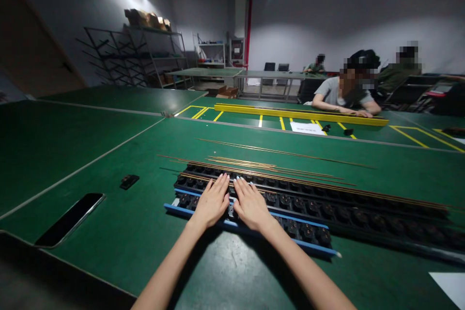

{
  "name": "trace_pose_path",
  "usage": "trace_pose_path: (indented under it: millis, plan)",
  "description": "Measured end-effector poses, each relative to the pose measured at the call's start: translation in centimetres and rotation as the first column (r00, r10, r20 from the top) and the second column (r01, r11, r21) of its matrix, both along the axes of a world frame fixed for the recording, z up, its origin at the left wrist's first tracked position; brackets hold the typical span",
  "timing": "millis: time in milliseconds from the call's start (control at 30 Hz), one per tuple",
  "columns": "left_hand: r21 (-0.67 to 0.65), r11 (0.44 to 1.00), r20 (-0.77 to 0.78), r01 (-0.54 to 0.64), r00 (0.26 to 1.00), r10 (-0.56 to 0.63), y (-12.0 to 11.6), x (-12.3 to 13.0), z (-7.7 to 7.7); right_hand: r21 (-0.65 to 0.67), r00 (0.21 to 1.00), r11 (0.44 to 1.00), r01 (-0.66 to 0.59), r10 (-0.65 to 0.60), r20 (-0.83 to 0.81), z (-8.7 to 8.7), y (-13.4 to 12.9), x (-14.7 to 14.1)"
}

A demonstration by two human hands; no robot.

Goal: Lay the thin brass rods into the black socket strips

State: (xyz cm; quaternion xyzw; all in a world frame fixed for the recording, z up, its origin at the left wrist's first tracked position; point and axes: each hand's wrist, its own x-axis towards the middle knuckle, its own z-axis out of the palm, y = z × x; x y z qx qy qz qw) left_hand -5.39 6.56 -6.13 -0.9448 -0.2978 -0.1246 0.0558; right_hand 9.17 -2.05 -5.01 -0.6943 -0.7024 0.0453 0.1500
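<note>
My left hand (212, 201) and my right hand (250, 203) lie side by side, fingers stretched forward, palms down. Under them is a blue-edged rail (305, 246) filled with black parts, and the fingertips reach over the long black strip (312, 207) behind it. That strip carries rows of black modules with small metal bits. Several thin brass-coloured rods (308, 177) run along and behind the strip, near my fingertips. Neither hand is closed round anything. What lies directly beneath the palms is hidden.
A smartphone (70, 220) and a small black part (129, 181) lie on the green table (119, 256) at left. Across the table, a person (345, 92) leans over a long yellow rail (290, 113). White paper (307, 128) lies there; another sheet (448, 286) is at near right.
</note>
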Motion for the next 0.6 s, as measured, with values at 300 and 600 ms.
trace_pose_path:
  millis: [300,600]
  plan:
    - [0.048,0.998,-0.006,-0.027,1.0,0.027,-0.26,0.29,0.18,0.041,0.999,0.999,-0.006,0.004,0.045,-0.4,-0.08,-0.05]
    - [0.001,1.0,-0.003,0.018,1.0,-0.018,-0.44,0.73,0.01,0.055,0.997,0.998,0.028,-0.032,0.072,-0.91,0.02,-0.61]
